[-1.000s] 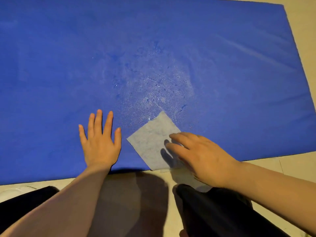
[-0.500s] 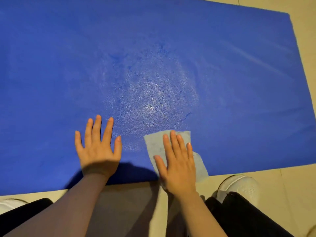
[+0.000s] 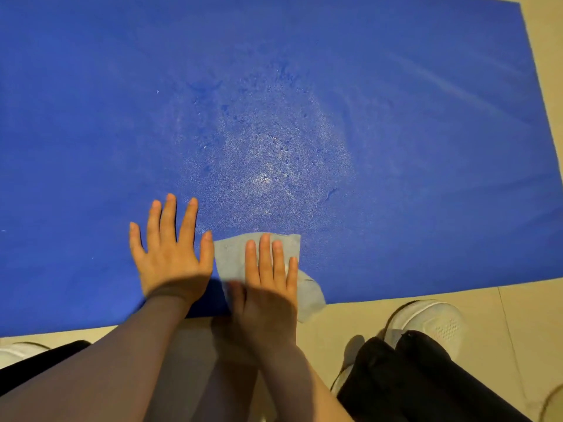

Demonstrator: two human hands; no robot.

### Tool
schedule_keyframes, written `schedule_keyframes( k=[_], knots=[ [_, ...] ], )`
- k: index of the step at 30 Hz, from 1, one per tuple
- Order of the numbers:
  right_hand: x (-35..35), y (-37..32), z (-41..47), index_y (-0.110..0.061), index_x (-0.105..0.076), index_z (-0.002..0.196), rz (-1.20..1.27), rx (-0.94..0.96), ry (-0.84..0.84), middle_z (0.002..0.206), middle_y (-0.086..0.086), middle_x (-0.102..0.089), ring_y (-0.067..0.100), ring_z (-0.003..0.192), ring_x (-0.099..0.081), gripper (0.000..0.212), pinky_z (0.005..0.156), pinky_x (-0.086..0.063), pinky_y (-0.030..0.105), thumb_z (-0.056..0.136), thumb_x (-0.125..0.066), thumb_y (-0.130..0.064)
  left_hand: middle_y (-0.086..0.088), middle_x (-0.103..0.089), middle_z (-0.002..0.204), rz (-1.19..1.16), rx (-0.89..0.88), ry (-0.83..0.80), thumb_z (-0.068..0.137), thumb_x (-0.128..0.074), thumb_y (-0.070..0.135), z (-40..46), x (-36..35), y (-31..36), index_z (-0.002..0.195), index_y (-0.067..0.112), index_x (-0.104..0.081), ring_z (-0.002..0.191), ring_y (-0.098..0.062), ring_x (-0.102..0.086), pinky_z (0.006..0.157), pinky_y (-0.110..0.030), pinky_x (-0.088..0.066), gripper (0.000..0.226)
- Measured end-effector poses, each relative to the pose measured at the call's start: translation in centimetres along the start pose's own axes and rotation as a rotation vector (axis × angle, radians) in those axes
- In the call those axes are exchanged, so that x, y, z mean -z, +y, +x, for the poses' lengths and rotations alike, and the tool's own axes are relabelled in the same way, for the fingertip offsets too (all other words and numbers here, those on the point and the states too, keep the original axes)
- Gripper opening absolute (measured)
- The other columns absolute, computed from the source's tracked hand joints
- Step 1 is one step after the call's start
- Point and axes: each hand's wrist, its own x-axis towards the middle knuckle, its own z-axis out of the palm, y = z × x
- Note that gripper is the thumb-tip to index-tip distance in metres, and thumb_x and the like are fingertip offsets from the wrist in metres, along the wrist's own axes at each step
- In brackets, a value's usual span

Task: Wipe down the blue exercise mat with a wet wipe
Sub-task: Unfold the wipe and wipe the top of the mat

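Looking down, we see our blue exercise mat [image 3: 91, 117] spread across the beige tiled floor [image 3: 518, 315], damp and speckled at its centre. Our left hand [image 3: 170, 254] lies flat on it, fingers spread. Our right hand [image 3: 268, 287] presses straight fingers on the wet wipe [image 3: 231, 254] at the mat's near edge.

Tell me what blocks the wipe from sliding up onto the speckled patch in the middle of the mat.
Nothing visible does. The right hand presses the wet wipe flat near the blue mat's near edge; the speckled patch lies straight ahead over bare mat. The left hand rests flat beside the wipe, not ahead.
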Motion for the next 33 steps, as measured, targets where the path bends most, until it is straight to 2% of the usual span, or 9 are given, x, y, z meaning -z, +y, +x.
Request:
schedule_keyframes(
  k=[4,7,10,12,17,20,22,27,33],
  knots=[
    [0.8,5.2,1.6,-0.012,-0.033,0.149,-0.032,-0.016,0.011,0.155,0.008,-0.031,0.022,0.144,-0.026,0.065,0.117,-0.014,0.042,0.095,-0.034,-0.049,-0.011,-0.035,0.155,-0.027,0.001,0.008,0.096,-0.031,0.043,-0.1,-0.1,0.0,0.148,0.020,-0.041,0.146,-0.028,-0.025,0.116,-0.052,-0.010,0.057],
    [3.7,11.6,4.2,-0.006,-0.025,0.153,-0.046,-0.405,0.123,0.159,0.016,-0.022,0.031,0.147,-0.021,0.068,0.119,-0.009,0.047,0.100,-0.026,-0.049,-0.011,-0.035,0.154,-0.028,-0.005,0.012,0.097,-0.032,0.042,-0.1,-0.1,0.0,0.148,0.020,-0.041,0.145,-0.028,-0.026,0.117,-0.052,-0.010,0.056],
    [5.1,13.2,6.7,-0.008,-0.006,0.156,0.037,-0.738,0.072,0.163,0.014,-0.002,0.029,0.151,0.000,0.065,0.120,0.004,0.049,0.104,-0.022,-0.045,-0.011,-0.034,0.155,-0.031,-0.007,0.006,0.097,-0.031,0.042,-0.1,-0.1,-0.1,0.148,0.020,-0.040,0.146,-0.028,-0.025,0.117,-0.052,-0.009,0.057],
    [4.3,10.6,7.9,-0.006,-0.010,0.155,0.019,-0.675,0.106,0.162,0.018,-0.007,0.033,0.150,-0.006,0.069,0.119,0.001,0.054,0.101,-0.019,-0.048,-0.011,-0.034,0.155,-0.027,-0.006,0.002,0.097,-0.030,0.042,-0.2,-0.1,-0.1,0.148,0.020,-0.040,0.146,-0.028,-0.025,0.116,-0.053,-0.010,0.057],
    [1.0,-0.3,8.2,-0.009,-0.040,0.147,-0.052,0.028,0.048,0.155,0.016,-0.034,0.032,0.144,-0.030,0.066,0.115,-0.013,0.053,0.094,-0.032,-0.047,-0.012,-0.036,0.154,0.018,-0.044,0.061,0.100,-0.028,0.042,-0.2,-0.4,-0.3,0.148,0.018,-0.040,0.144,-0.029,-0.029,0.115,-0.054,-0.014,0.055],
    [1.4,0.8,9.0,-0.014,-0.042,0.147,0.011,0.181,-0.023,0.155,0.011,-0.036,0.026,0.144,-0.031,0.061,0.117,-0.014,0.046,0.095,-0.033,-0.046,-0.014,-0.037,0.153,0.044,-0.072,0.099,0.102,-0.029,0.040,-0.2,-0.9,-0.5,0.147,0.017,-0.041,0.143,-0.031,-0.031,0.115,-0.055,-0.016,0.053],
    [2.6,5.3,9.7,-0.015,-0.033,0.151,-0.010,0.102,-0.017,0.159,0.009,-0.027,0.024,0.147,-0.023,0.065,0.119,-0.006,0.042,0.096,-0.028,-0.049,-0.014,-0.039,0.152,0.051,-0.091,0.135,0.102,-0.034,0.038,-0.3,-1.0,-0.7,0.146,0.016,-0.044,0.142,-0.032,-0.034,0.114,-0.056,-0.021,0.050],
    [7.8,16.3,10.5,-0.014,-0.011,0.157,0.019,-0.543,0.019,0.164,0.009,-0.002,0.023,0.151,0.000,0.066,0.121,-0.001,0.048,0.103,-0.020,-0.050,-0.014,-0.044,0.149,0.060,-0.102,0.180,0.100,-0.040,0.035,-0.3,-1.3,-0.5,0.144,0.017,-0.047,0.139,-0.031,-0.039,0.111,-0.057,-0.027,0.049],
    [5.1,11.8,10.0,-0.004,-0.020,0.153,-0.039,-0.535,0.080,0.160,0.021,-0.015,0.037,0.148,-0.014,0.073,0.118,-0.004,0.053,0.097,-0.013,-0.050,-0.014,-0.044,0.149,0.049,-0.096,0.165,0.099,-0.039,0.037,-0.2,-1.3,-0.7,0.144,0.018,-0.047,0.139,-0.032,-0.040,0.112,-0.057,-0.025,0.049]
  ],
)
